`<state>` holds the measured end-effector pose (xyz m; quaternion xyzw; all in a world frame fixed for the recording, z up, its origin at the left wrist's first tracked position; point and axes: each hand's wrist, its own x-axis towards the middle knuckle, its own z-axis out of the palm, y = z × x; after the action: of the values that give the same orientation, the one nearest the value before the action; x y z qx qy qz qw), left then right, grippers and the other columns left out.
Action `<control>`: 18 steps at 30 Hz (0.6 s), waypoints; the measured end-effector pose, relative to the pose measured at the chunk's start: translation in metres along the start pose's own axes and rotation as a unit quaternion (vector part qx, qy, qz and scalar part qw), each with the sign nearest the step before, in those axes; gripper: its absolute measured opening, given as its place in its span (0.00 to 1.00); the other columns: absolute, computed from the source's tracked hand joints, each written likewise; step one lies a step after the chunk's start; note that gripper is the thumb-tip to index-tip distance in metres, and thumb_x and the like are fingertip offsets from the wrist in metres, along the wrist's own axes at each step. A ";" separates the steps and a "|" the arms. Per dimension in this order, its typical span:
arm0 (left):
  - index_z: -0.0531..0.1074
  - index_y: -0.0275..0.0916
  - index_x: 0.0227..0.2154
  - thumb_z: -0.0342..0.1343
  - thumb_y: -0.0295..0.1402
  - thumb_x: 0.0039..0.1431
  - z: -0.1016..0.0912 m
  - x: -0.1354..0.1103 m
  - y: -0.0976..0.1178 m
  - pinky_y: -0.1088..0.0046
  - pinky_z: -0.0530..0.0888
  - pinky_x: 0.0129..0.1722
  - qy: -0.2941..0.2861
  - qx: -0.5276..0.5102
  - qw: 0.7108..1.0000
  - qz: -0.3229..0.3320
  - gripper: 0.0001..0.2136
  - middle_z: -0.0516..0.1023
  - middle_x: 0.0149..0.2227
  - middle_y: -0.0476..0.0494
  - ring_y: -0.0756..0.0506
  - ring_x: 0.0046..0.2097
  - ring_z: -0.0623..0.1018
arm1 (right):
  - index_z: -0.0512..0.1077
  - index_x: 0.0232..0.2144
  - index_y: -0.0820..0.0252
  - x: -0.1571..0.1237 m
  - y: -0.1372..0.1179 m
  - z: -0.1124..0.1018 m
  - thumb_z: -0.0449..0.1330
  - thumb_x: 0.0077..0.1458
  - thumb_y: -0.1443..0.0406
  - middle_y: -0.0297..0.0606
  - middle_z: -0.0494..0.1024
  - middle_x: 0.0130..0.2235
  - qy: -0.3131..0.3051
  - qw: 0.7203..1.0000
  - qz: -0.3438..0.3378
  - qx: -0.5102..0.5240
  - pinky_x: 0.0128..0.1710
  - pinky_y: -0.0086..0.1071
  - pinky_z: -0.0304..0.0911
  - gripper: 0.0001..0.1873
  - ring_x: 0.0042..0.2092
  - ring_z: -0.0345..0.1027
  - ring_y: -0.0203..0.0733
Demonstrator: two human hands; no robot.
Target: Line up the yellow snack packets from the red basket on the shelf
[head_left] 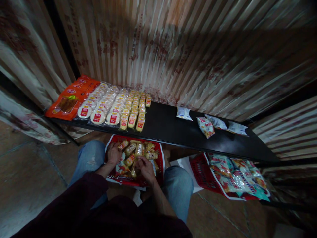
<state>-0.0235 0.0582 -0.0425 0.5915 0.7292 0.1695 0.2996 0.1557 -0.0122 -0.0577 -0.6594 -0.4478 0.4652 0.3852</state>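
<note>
A red basket (160,161) sits between my knees under a low black shelf (173,127), filled with several small yellow snack packets (138,150). My left hand (114,153) is curled over the packets at the basket's left side, fingers closed on one of them. My right hand (146,168) is down in the basket at its near middle, fingers bent around a packet. On the shelf's left end lie rows of round white-and-red packs (104,105) and rows of yellow packets (135,112).
Orange flat packs (71,97) lie at the shelf's far left. Three loose bags (205,126) lie on the shelf's right part. A second red basket (200,172) with large colourful bags (235,177) stands on the floor to the right. Striped curtain behind.
</note>
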 end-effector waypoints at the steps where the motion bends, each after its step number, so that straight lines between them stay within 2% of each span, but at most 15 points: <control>1: 0.68 0.34 0.51 0.46 0.24 0.55 0.001 0.005 -0.002 0.71 0.66 0.53 -0.017 -0.013 0.999 -0.026 0.20 0.74 0.51 0.35 0.44 0.53 0.72 | 0.74 0.38 0.57 0.001 0.002 -0.002 0.53 0.53 0.56 0.35 0.81 0.29 0.005 1.000 0.005 0.001 0.31 0.33 0.70 0.16 0.30 0.75 0.41; 4: 0.66 0.34 0.52 0.52 0.27 0.53 0.007 0.018 -0.006 0.72 0.71 0.42 -0.062 -0.034 0.996 -0.058 0.22 0.78 0.45 0.36 0.44 0.44 0.78 | 0.74 0.38 0.57 0.003 0.007 -0.007 0.52 0.53 0.55 0.35 0.80 0.29 0.020 1.000 0.006 -0.004 0.33 0.34 0.70 0.17 0.31 0.75 0.42; 6: 0.66 0.35 0.52 0.55 0.32 0.52 0.010 0.020 -0.007 0.72 0.71 0.40 -0.072 -0.039 0.995 -0.061 0.22 0.79 0.44 0.36 0.44 0.42 0.78 | 0.73 0.39 0.58 0.003 0.007 -0.006 0.53 0.53 0.55 0.36 0.80 0.30 0.018 1.000 -0.001 0.003 0.34 0.34 0.70 0.18 0.32 0.75 0.42; 10: 0.68 0.35 0.50 0.56 0.32 0.51 0.008 0.014 -0.004 0.71 0.69 0.48 -0.075 -0.032 0.996 -0.026 0.21 0.75 0.49 0.35 0.43 0.50 0.74 | 0.73 0.38 0.59 0.001 0.002 -0.001 0.54 0.52 0.55 0.37 0.79 0.30 0.013 1.000 -0.017 0.015 0.34 0.34 0.70 0.18 0.33 0.75 0.42; 14: 0.65 0.36 0.53 0.55 0.31 0.50 0.004 -0.001 0.002 0.70 0.65 0.54 -0.080 -0.021 0.996 0.017 0.25 0.68 0.54 0.36 0.43 0.54 0.71 | 0.74 0.36 0.60 0.000 -0.003 0.004 0.55 0.50 0.56 0.37 0.79 0.31 0.002 0.999 -0.032 0.017 0.36 0.33 0.69 0.17 0.33 0.74 0.41; 16: 0.64 0.37 0.55 0.54 0.31 0.51 0.005 -0.010 0.006 0.70 0.65 0.55 -0.070 -0.017 0.996 0.061 0.25 0.66 0.54 0.37 0.44 0.53 0.71 | 0.74 0.37 0.60 -0.001 -0.004 0.005 0.55 0.50 0.56 0.37 0.79 0.30 -0.001 0.999 -0.029 0.025 0.36 0.33 0.68 0.17 0.33 0.74 0.41; 18: 0.64 0.37 0.55 0.54 0.31 0.51 0.008 -0.020 0.010 0.68 0.64 0.57 -0.051 -0.011 0.989 0.136 0.25 0.65 0.54 0.37 0.43 0.56 0.69 | 0.74 0.37 0.60 -0.001 -0.005 0.005 0.54 0.51 0.56 0.37 0.79 0.30 -0.003 0.999 -0.027 0.026 0.35 0.33 0.68 0.16 0.32 0.73 0.40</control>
<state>-0.0081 0.0409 -0.0382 0.6896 0.6242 0.1861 0.3165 0.1499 -0.0111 -0.0537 -0.6356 -0.4544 0.4676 0.4134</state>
